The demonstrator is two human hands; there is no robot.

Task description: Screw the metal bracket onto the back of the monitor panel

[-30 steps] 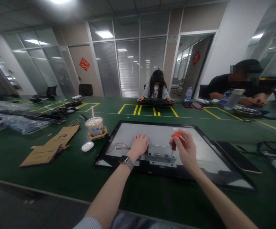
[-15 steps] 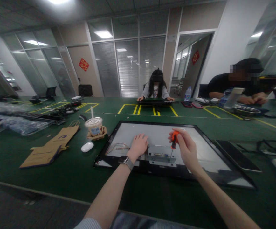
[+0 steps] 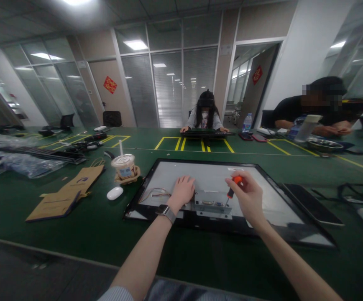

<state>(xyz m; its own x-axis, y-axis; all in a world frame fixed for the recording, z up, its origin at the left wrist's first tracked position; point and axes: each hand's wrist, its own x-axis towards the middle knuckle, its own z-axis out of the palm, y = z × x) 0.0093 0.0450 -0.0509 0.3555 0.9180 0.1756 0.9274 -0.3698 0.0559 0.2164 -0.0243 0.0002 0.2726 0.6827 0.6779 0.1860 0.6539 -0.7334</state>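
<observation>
My right hand (image 3: pixel 249 196) is closed around the handle of an orange and black screwdriver (image 3: pixel 231 192). Its thin shaft points down at the right end of a metal bracket (image 3: pixel 213 213) with connector ports along its front. That bracket lies at the near edge of a black-framed display panel (image 3: pixel 283 209) with a pale grey back. My left hand (image 3: pixel 183 190), fingers stretched out, rests on the panel just left of the bracket. Beside it, a few thin wires (image 3: pixel 156 193) run over the panel. Whether the screwdriver tip sits in a screw is too small to tell.
Left of the panel are a white mouse (image 3: pixel 115 193), a lidded drink cup (image 3: pixel 124 166) and a brown paper bag (image 3: pixel 65 196). To the right lies a dark flat slab (image 3: pixel 313 204) near black cables. Two people sit across the green table (image 3: pixel 90 238).
My right hand and the screwdriver's handle have tilted slightly to the right, the shaft still meeting the bracket's right end. My left hand stays where it was.
</observation>
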